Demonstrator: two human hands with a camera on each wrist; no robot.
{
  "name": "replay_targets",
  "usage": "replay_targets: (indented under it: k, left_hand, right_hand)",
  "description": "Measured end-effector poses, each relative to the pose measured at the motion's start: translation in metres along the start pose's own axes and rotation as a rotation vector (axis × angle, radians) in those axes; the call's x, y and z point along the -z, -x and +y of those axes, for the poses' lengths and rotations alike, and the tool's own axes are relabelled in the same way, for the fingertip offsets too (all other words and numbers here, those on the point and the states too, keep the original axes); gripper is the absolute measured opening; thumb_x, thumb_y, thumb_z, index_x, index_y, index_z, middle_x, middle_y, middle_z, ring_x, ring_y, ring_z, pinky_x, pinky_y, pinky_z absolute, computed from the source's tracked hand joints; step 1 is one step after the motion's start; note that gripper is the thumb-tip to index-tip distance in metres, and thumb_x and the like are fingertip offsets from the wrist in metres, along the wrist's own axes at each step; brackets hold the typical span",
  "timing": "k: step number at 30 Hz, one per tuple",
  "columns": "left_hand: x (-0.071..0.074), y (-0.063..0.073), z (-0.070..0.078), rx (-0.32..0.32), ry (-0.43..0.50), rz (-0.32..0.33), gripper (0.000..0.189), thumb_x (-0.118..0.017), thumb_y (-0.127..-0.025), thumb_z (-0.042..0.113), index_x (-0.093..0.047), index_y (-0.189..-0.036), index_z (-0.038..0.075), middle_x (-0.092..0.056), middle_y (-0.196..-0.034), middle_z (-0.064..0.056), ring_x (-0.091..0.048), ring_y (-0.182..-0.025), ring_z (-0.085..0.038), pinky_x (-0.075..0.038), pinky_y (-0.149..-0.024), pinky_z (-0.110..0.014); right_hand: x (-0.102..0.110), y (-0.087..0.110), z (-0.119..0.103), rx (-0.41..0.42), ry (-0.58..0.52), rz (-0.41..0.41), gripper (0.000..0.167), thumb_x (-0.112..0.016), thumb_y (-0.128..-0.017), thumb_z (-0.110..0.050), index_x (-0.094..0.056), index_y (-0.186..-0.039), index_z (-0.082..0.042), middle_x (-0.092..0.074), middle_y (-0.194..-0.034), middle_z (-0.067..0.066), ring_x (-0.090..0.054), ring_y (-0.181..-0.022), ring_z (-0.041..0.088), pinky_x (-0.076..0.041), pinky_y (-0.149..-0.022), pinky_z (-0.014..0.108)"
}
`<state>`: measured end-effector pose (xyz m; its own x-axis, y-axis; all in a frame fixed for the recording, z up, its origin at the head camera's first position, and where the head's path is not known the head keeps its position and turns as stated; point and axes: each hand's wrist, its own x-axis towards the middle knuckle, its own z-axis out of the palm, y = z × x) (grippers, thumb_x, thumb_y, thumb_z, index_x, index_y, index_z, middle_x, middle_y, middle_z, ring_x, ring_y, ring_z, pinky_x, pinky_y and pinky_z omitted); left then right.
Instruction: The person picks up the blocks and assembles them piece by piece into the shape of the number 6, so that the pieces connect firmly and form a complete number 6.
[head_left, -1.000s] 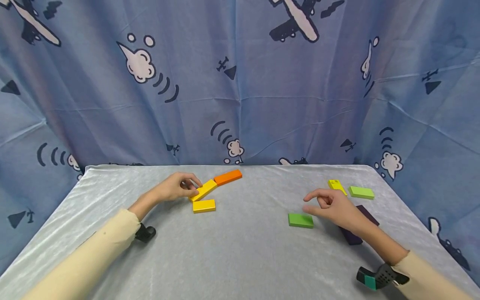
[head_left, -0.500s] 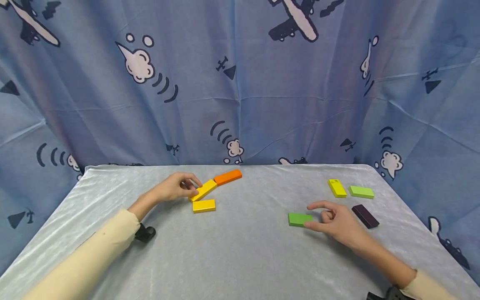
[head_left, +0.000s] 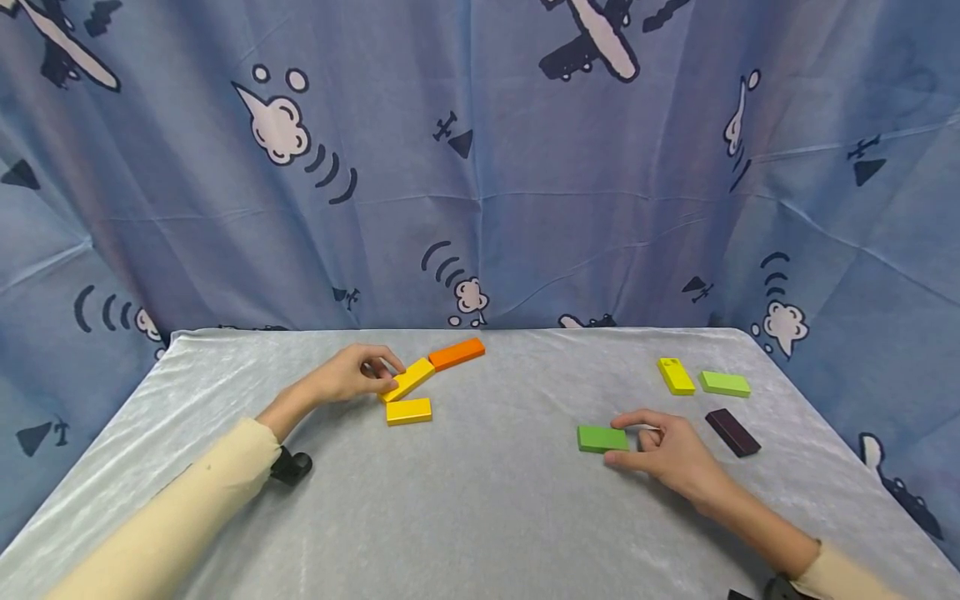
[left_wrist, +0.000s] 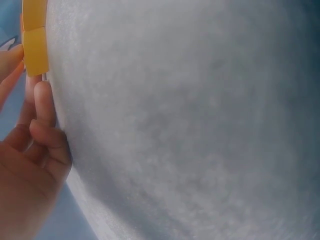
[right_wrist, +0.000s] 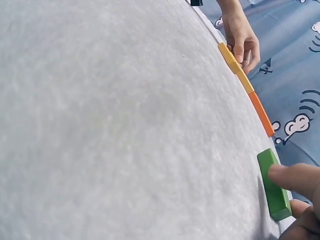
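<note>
At the left of the head view, my left hand pinches the near end of a longer yellow block between thumb and fingers. An orange block touches this block's far end, lying at a slant with it. Just in front lies a shorter yellow block. On the right, my right hand has its thumb on the near side and its index finger on the far side of a green block. In the right wrist view, the thumb overlaps the face of the green block.
Behind the right hand lie a bright yellow block, a light green block and a dark purple-black block. A pale grey cloth covers the table. A blue patterned curtain hangs along its back edge.
My right hand has come down and nearer from above the green block, its thumb and index finger now at the block's two sides. My left hand and its blocks have stayed in place.
</note>
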<state>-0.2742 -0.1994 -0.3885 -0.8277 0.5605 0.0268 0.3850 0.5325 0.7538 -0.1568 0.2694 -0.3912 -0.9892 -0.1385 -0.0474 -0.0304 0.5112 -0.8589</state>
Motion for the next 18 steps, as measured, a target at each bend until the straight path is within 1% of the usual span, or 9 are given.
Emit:
replay_targets:
  k: [4, 10, 14, 18]
  left_hand:
    - [0.0001, -0.0003, -0.0013, -0.004, 0.001, 0.001, 0.021, -0.073, -0.094, 0.004, -0.072, -0.115, 0.002, -0.071, -0.094, -0.005, -0.064, -0.086, -0.021, -0.054, -0.078, -0.037]
    - [0.0007, -0.0008, -0.0027, 0.006, 0.006, -0.001, 0.021, -0.073, -0.094, 0.004, -0.072, -0.115, 0.003, -0.070, -0.095, -0.004, -0.064, -0.087, -0.021, -0.054, -0.078, -0.037]
    - [0.0003, -0.0012, -0.0042, -0.005, 0.010, 0.002, 0.020, -0.073, -0.094, 0.004, -0.072, -0.114, 0.003, -0.071, -0.094, -0.004, -0.065, -0.087, -0.021, -0.054, -0.079, -0.037]
    - [-0.0004, -0.0013, -0.0058, -0.014, 0.009, 0.007, 0.020, -0.073, -0.093, 0.003, -0.072, -0.113, 0.003, -0.072, -0.095, -0.005, -0.065, -0.087, -0.021, -0.054, -0.081, -0.037]
  right_hand:
    - [-0.0026, -0.0018, -0.0003, 0.007, 0.018, 0.018, 0.051, -0.090, -0.077, -0.015, -0.068, -0.119, 0.004, -0.033, -0.059, -0.003, -0.029, -0.051, 0.008, -0.026, -0.046, 0.026]
    - [-0.0052, -0.0037, -0.0013, -0.006, 0.053, 0.048, 0.043, -0.092, -0.075, -0.016, -0.072, -0.110, 0.000, -0.034, -0.058, -0.004, -0.029, -0.050, 0.008, -0.027, -0.047, 0.024]
    - [-0.0052, -0.0044, -0.0022, 0.017, 0.051, 0.036, 0.041, -0.091, -0.076, -0.017, -0.073, -0.109, 0.000, -0.033, -0.059, -0.003, -0.028, -0.051, 0.009, -0.028, -0.047, 0.026]
    - [-0.0054, -0.0042, -0.0037, 0.027, 0.021, 0.029, 0.041, -0.091, -0.077, -0.015, -0.073, -0.110, 0.001, -0.031, -0.059, -0.003, -0.027, -0.051, 0.008, -0.028, -0.047, 0.026]
